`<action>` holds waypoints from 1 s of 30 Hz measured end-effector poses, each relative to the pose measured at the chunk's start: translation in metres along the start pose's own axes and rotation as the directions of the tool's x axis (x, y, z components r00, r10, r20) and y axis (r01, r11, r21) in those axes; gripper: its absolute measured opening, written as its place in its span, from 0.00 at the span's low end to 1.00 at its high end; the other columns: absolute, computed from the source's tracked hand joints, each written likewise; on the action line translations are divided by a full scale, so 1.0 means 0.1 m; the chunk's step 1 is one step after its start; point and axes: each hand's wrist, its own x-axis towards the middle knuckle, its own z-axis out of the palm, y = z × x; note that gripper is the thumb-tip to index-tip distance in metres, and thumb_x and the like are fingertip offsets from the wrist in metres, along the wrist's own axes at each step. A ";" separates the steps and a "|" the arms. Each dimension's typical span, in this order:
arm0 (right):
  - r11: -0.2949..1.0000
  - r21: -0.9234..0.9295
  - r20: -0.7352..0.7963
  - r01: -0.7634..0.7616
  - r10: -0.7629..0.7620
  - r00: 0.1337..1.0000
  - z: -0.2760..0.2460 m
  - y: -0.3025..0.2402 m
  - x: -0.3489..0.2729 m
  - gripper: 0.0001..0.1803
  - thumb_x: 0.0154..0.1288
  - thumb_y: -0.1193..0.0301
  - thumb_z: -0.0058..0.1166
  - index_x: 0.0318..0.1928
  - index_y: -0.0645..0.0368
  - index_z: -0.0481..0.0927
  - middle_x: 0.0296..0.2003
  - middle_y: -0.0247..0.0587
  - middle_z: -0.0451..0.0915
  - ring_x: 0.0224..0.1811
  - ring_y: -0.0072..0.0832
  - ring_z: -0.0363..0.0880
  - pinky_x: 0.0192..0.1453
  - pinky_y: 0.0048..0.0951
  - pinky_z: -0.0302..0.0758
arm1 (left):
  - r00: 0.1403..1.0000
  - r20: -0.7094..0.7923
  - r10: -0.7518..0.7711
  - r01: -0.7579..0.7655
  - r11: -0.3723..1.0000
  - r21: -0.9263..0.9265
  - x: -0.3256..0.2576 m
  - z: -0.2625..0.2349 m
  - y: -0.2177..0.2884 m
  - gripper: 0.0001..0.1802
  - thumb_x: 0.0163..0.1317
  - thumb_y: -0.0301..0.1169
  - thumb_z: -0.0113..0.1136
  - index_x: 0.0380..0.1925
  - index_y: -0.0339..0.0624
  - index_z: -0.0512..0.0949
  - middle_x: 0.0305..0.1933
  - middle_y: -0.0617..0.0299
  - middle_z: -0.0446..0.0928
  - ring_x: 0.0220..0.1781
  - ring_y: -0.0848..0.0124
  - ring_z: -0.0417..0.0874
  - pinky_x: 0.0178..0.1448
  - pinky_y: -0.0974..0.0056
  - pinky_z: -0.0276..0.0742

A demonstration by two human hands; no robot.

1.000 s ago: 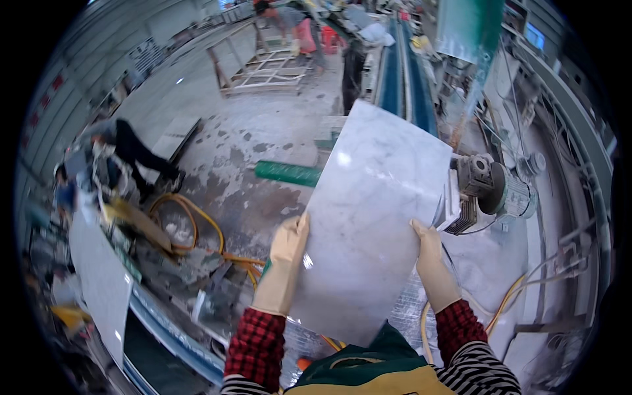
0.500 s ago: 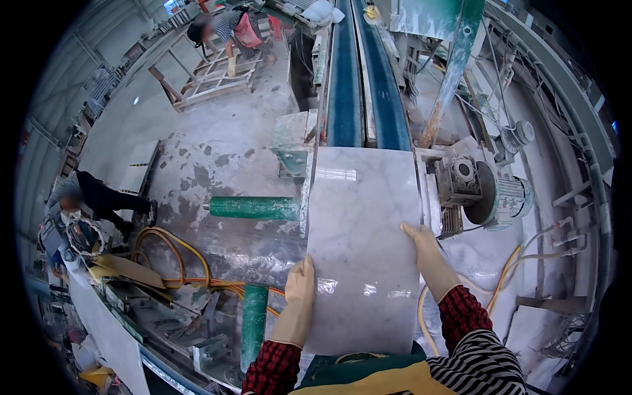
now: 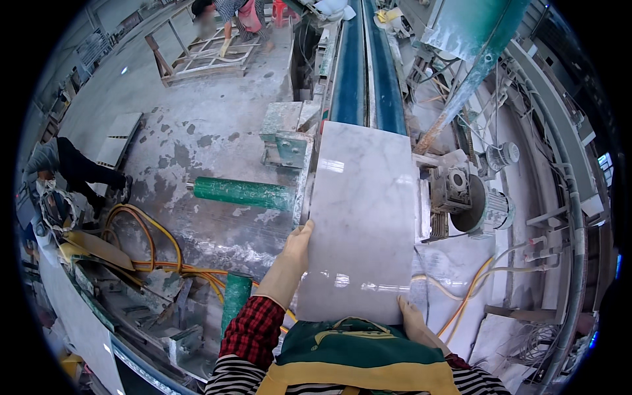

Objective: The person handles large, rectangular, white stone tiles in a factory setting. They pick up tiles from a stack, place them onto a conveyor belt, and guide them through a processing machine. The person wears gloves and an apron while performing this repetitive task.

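A glossy pale grey-white stone slab [image 3: 362, 217] with faint veins lies lengthwise in front of me, its far end over the blue conveyor belts. My left hand [image 3: 293, 253], in a cream glove, grips the slab's left edge about halfway along. The thumb shows by the edge; the other fingers are partly hidden. My right hand [image 3: 416, 321], also gloved, holds the right edge close to the near corner, its lower fingers out of sight. The slab's near end meets my green and yellow apron [image 3: 362, 345].
Two blue belts [image 3: 349, 72] run away ahead. A green roller [image 3: 243, 192] juts out on the left, a motor [image 3: 484, 204] sits on the right. Orange hoses [image 3: 178, 266] cross the floor. One person [image 3: 79, 168] stands at left; another [image 3: 237, 16] bends over a wooden frame [image 3: 214, 59].
My right hand has slid from the middle of the slab's right edge toward its near corner. My left hand stays on the left edge. The whole view has shifted and tilted.
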 end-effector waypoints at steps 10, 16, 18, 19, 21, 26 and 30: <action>0.892 -0.247 -0.018 0.380 -0.396 0.918 -0.11 -0.31 0.89 0.38 0.78 0.47 0.55 0.64 0.75 0.77 0.51 0.51 0.85 0.55 0.38 0.82 0.61 0.38 0.75 | 0.972 0.229 -0.055 -0.018 0.952 0.305 -0.18 -0.56 -0.83 0.25 0.75 0.45 0.62 0.51 0.29 0.82 0.49 0.57 0.85 0.50 0.69 0.84 0.55 0.62 0.80; 0.881 -0.203 -0.060 0.427 -0.446 0.893 -0.30 -0.65 1.80 0.36 0.81 0.49 0.51 0.68 0.72 0.73 0.51 0.61 0.84 0.50 0.45 0.84 0.58 0.39 0.80 | 0.995 0.098 0.001 -0.004 1.000 0.026 -0.02 0.06 -0.14 0.28 0.73 0.50 0.63 0.54 0.33 0.81 0.52 0.53 0.83 0.49 0.62 0.84 0.50 0.60 0.81; 0.804 -0.417 0.021 0.424 -0.458 0.889 -0.29 -0.76 1.71 0.37 0.80 0.49 0.52 0.71 0.70 0.70 0.51 0.58 0.84 0.50 0.45 0.85 0.53 0.39 0.82 | 0.997 0.032 0.076 -0.078 0.995 0.068 0.12 -0.02 -0.21 0.29 0.74 0.51 0.61 0.56 0.33 0.80 0.54 0.52 0.83 0.49 0.62 0.84 0.49 0.61 0.82; 0.871 -0.348 -0.013 0.347 -0.375 0.927 -0.17 -0.89 1.55 0.37 0.80 0.49 0.53 0.70 0.70 0.70 0.51 0.56 0.84 0.49 0.44 0.86 0.50 0.39 0.83 | 0.996 -0.018 0.087 -0.085 0.993 0.083 0.06 0.00 -0.17 0.29 0.75 0.51 0.60 0.57 0.33 0.80 0.54 0.53 0.83 0.48 0.63 0.84 0.48 0.62 0.82; 0.973 -0.041 -0.081 0.227 -0.229 0.970 -0.03 -1.02 1.34 0.35 0.79 0.49 0.55 0.68 0.69 0.72 0.52 0.53 0.83 0.47 0.43 0.86 0.44 0.38 0.84 | 0.996 0.019 0.088 -0.087 0.994 -0.066 0.03 -0.06 -0.27 0.29 0.77 0.51 0.57 0.58 0.33 0.79 0.54 0.53 0.83 0.48 0.65 0.85 0.49 0.62 0.84; 0.952 0.200 0.072 0.232 -0.250 0.966 -0.16 -0.72 1.40 0.37 0.76 0.41 0.57 0.58 0.69 0.75 0.40 0.56 0.86 0.34 0.38 0.87 0.35 0.31 0.85 | 0.987 0.150 0.053 -0.023 0.980 -0.196 -0.20 -0.05 -0.48 0.32 0.82 0.52 0.48 0.62 0.29 0.75 0.52 0.46 0.85 0.48 0.64 0.89 0.55 0.60 0.89; 0.944 0.157 -0.113 0.291 -0.276 0.955 0.00 -0.77 1.46 0.38 0.77 0.42 0.55 0.60 0.70 0.72 0.42 0.63 0.88 0.34 0.41 0.89 0.37 0.35 0.88 | 0.973 0.156 0.168 -0.143 0.977 -0.159 -0.06 -0.09 -0.51 0.30 0.83 0.49 0.47 0.62 0.28 0.73 0.52 0.42 0.85 0.46 0.62 0.91 0.51 0.63 0.90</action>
